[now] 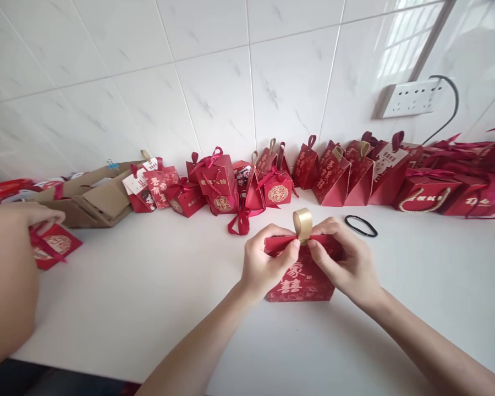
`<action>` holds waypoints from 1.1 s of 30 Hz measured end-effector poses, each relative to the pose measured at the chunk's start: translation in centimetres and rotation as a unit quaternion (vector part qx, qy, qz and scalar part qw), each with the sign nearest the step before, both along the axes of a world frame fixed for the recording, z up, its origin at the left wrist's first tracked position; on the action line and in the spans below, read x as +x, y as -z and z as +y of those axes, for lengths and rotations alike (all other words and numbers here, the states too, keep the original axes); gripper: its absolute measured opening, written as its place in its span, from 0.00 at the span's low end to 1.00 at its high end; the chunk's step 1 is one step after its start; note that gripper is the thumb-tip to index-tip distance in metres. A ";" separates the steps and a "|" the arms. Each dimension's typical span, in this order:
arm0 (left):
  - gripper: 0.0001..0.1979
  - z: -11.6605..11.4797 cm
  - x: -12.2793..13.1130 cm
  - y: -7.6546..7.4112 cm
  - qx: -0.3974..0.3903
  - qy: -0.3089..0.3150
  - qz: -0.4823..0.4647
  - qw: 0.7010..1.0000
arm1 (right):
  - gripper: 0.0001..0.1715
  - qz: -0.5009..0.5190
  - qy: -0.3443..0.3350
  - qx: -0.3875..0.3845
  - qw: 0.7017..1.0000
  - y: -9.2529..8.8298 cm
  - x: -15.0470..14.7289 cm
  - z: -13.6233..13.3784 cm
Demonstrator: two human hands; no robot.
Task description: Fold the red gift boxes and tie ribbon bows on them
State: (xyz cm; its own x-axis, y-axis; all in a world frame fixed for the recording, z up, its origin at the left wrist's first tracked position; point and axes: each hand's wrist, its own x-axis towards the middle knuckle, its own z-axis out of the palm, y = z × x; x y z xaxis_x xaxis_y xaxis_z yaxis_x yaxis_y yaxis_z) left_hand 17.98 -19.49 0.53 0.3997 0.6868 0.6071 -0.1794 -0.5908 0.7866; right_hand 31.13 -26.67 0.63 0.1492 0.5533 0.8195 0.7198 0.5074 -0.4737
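Note:
A red gift box [303, 283] with pale printed characters stands upright on the white table in front of me. From the middle of its top edge rises a gold ribbon loop [303, 223]. My left hand [268, 258] pinches the top edge just left of the ribbon, thumb in front and fingers behind. On the right of the loop, my right hand [346, 258] grips the same edge in the same way. Both thumbs lie close to the ribbon's base. The fingers behind the box are partly hidden.
Several finished red boxes [332, 176] line the tiled wall. A cardboard carton [94, 206] stands at the left. Beside it another person's hand [45, 214] holds a red box [60, 247] with ribbon. A black elastic band [361, 225] lies right of my hands. A power strip [410, 99] hangs on the wall.

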 end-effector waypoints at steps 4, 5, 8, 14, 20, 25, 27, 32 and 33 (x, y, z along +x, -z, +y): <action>0.05 -0.1 0.0 0.0 -0.013 0.006 -0.002 1.000 | 0.04 -0.008 0.005 -0.004 1.000 0.0 0.0 0.0; 0.05 -0.1 0.1 0.0 -0.014 0.007 -0.005 1.000 | 0.04 -0.010 0.004 -0.001 1.000 0.0 0.1 0.0; 0.04 -0.1 0.1 0.1 -0.013 0.011 -0.007 1.000 | 0.03 -0.013 0.003 0.007 1.000 0.2 0.2 0.0; 0.06 -0.1 0.0 0.1 -0.018 0.014 -0.004 1.000 | 0.03 -0.011 0.006 -0.002 1.000 0.3 0.2 0.0; 0.04 -0.2 -0.1 -0.5 -0.028 0.006 0.011 1.000 | 0.03 -0.004 0.005 0.001 1.000 0.2 0.1 0.0; 0.04 -0.1 -0.3 -0.7 -0.014 0.003 0.021 1.000 | 0.05 0.005 0.011 -0.004 1.000 0.2 0.0 0.1; 0.05 0.0 -0.3 -0.7 -0.010 0.001 0.020 1.000 | 0.05 0.006 0.010 -0.002 1.000 0.1 -0.1 0.1; 0.05 0.1 -0.2 -0.6 -0.008 0.003 0.020 1.000 | 0.06 0.015 0.009 -0.012 1.000 -0.1 -0.1 0.1; 0.04 0.1 -0.2 -0.6 -0.009 0.003 0.019 1.000 | 0.06 0.014 0.008 -0.012 1.000 -0.1 -0.1 0.1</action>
